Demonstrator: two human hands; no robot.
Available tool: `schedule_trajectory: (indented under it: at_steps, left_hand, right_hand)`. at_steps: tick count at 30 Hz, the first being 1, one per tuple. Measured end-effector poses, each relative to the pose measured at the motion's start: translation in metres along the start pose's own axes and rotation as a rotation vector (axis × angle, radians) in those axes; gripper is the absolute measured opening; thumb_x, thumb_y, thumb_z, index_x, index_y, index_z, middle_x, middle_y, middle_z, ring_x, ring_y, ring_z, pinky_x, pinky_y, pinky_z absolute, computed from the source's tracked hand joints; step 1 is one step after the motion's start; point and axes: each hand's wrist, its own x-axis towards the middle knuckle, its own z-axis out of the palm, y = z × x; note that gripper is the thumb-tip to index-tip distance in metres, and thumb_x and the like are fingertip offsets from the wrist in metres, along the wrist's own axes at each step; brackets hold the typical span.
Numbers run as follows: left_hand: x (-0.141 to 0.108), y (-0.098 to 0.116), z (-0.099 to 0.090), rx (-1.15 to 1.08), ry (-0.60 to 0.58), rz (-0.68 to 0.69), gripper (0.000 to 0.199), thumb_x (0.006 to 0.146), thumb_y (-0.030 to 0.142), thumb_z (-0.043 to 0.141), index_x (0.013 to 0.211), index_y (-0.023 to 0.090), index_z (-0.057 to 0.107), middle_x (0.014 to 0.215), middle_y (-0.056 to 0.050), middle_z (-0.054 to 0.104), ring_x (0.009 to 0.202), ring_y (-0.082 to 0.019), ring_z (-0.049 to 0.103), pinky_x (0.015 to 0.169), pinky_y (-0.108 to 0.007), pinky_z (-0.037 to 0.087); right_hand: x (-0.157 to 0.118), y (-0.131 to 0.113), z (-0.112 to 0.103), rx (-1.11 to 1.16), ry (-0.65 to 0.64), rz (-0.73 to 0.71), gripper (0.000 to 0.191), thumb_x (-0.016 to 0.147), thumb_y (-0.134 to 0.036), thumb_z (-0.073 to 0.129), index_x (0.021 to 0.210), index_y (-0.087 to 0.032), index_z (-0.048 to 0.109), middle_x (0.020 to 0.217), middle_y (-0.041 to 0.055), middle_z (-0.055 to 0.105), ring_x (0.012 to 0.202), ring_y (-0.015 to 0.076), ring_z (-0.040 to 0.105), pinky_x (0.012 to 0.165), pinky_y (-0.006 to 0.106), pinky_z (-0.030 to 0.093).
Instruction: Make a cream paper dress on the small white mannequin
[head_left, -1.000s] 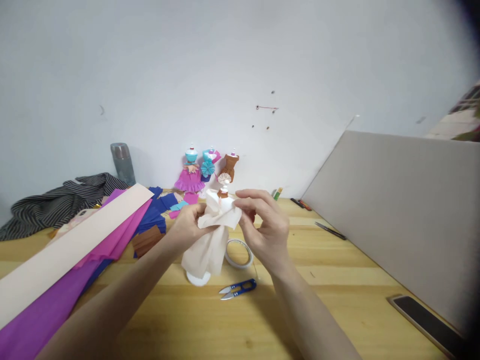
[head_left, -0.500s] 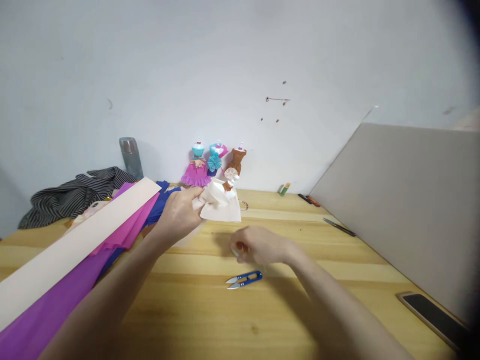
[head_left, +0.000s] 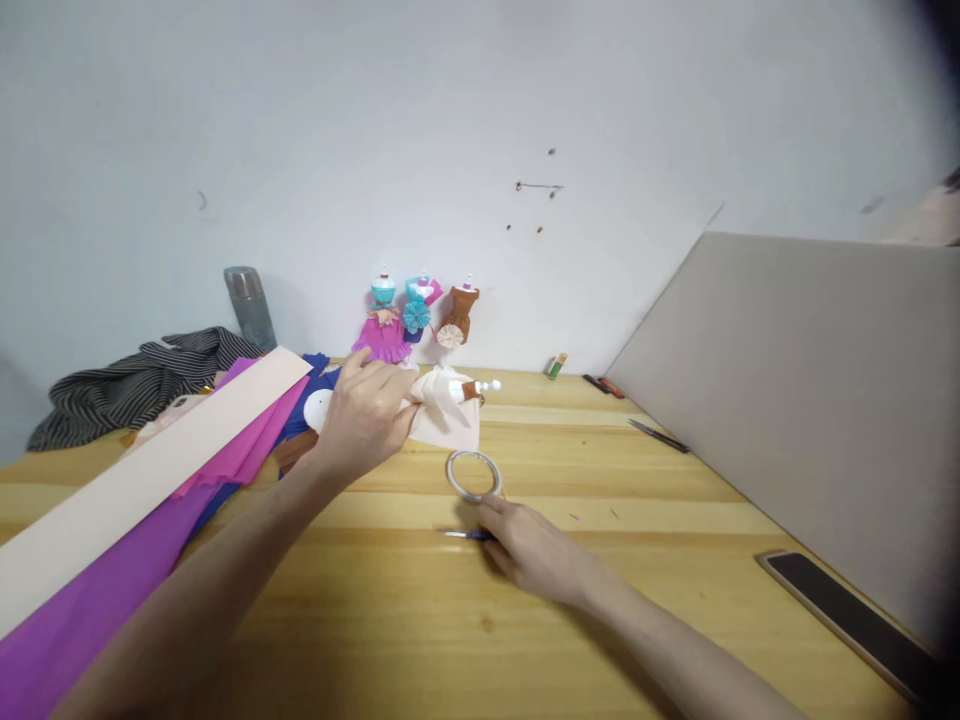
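Observation:
In my left hand (head_left: 371, 410), the fingers are closed around a miniature dress form (head_left: 469, 391) draped in cream crepe-like material (head_left: 442, 425). The form is tilted on its side, its white knobbed top pointing right and its round white base (head_left: 316, 409) showing left of the hand. My right hand (head_left: 536, 550) is closed low over the table on blue-handled thread snips (head_left: 466, 535). Their blades point left, while the handle is mostly hidden under the fingers. A thin white ring (head_left: 474, 477), like a narrow roll of tape, touches the index fingertip.
Three dressed mini forms (head_left: 416, 315) stand against the wall. Crepe sheets (head_left: 150, 560) under a pale strip (head_left: 150, 475), a striped cloth (head_left: 150, 385) and a flask (head_left: 251, 305) lie or stand left. A phone (head_left: 840, 620), a dark pointed tool (head_left: 658, 435) and a green-labelled item (head_left: 556, 366) are to the right.
My left hand has tipped the dress form from upright onto its side. The white ring shows beyond my right fingertips, and that hand now covers the snips' handle. The view has shifted slightly.

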Motion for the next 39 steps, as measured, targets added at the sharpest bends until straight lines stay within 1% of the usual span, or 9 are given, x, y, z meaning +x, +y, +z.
schedule_trajectory:
  at_steps: [5,8,11,15,22,27,30,35,39]
  left_hand:
    - [-0.005,0.001,0.002,0.012,-0.093,0.015,0.020,0.084,0.018,0.046,0.086,0.014,0.066,0.077,-0.009,0.070,0.078,-0.024,0.063,0.095,-0.045,0.042]
    - [-0.019,-0.002,0.003,-0.009,-0.143,-0.029,0.022,0.083,0.017,0.046,0.088,0.013,0.067,0.081,-0.011,0.072,0.082,-0.025,0.064,0.095,-0.047,0.041]
    - [-0.038,-0.004,0.006,0.015,-0.183,-0.080,0.021,0.083,0.018,0.047,0.090,0.014,0.067,0.084,-0.012,0.072,0.084,-0.027,0.065,0.095,-0.048,0.041]
    - [-0.055,-0.004,0.010,0.076,-0.281,-0.111,0.019,0.082,0.018,0.049,0.090,0.014,0.066,0.085,-0.011,0.072,0.083,-0.027,0.064,0.098,-0.050,0.037]
    - [-0.052,-0.001,0.004,0.073,-0.637,-0.114,0.020,0.082,0.016,0.042,0.076,0.015,0.061,0.078,-0.009,0.070,0.079,-0.025,0.063,0.090,-0.046,0.038]
    - [-0.041,0.000,-0.003,-0.022,-0.876,-0.277,0.022,0.081,0.023,0.040,0.066,0.018,0.055,0.070,-0.006,0.065,0.067,-0.019,0.057,0.061,-0.030,0.033]
    - [-0.038,-0.007,0.000,-0.153,-0.966,-0.379,0.025,0.080,0.031,0.043,0.062,0.018,0.052,0.063,-0.002,0.057,0.059,-0.016,0.051,0.053,-0.028,0.026]
    - [-0.037,-0.024,0.008,-0.379,-1.125,-0.484,0.036,0.069,0.050,0.056,0.056,0.018,0.047,0.057,0.003,0.037,0.052,-0.010,0.034,0.048,-0.027,0.019]
    - [-0.038,-0.034,0.009,-0.464,-1.170,-0.522,0.036,0.069,0.051,0.057,0.058,0.019,0.044,0.059,0.003,0.036,0.053,-0.011,0.031,0.048,-0.027,0.018]
  right_hand:
    - [-0.009,0.001,-0.013,0.384,0.095,0.121,0.019,0.067,-0.004,0.044,0.075,-0.021,0.039,0.065,-0.0047,0.044,0.059,0.0111,0.039,0.055,0.023,0.032]
    - [-0.011,0.004,-0.025,0.594,0.148,0.106,0.012,0.076,-0.012,0.045,0.084,-0.019,0.049,0.067,-0.0040,0.044,0.062,0.0114,0.040,0.056,0.023,0.033]
    - [-0.007,0.008,-0.035,0.734,0.032,0.099,0.026,0.091,-0.034,0.041,0.098,-0.017,0.060,0.070,-0.0009,0.049,0.062,0.0119,0.043,0.052,0.023,0.030]
    - [0.007,0.007,-0.041,0.828,-0.088,0.124,0.039,0.089,-0.049,0.048,0.093,-0.015,0.066,0.062,-0.0029,0.046,0.052,0.0089,0.037,0.048,0.023,0.027]
    - [0.026,0.002,-0.040,1.006,-0.269,0.352,0.035,0.077,-0.045,0.063,0.079,-0.011,0.067,0.060,-0.0017,0.053,0.040,0.0041,0.038,0.039,0.021,0.024]
    - [0.030,0.012,-0.031,1.044,-0.324,0.364,0.037,0.078,-0.044,0.061,0.086,-0.009,0.068,0.057,-0.0015,0.053,0.039,0.0049,0.040,0.038,0.021,0.027]
    - [0.028,0.012,-0.031,0.902,-0.243,0.209,0.033,0.081,-0.043,0.059,0.086,-0.011,0.066,0.063,-0.0005,0.053,0.046,0.0073,0.042,0.044,0.023,0.033]
    - [0.022,0.003,-0.040,0.179,0.145,-0.213,0.021,0.090,-0.031,0.050,0.092,-0.014,0.062,0.079,0.0059,0.061,0.066,0.0135,0.051,0.060,0.026,0.039]
    - [0.017,-0.003,-0.044,-0.169,0.293,-0.290,0.027,0.094,-0.030,0.045,0.104,-0.011,0.060,0.083,0.0091,0.063,0.066,0.0151,0.056,0.057,0.026,0.040]
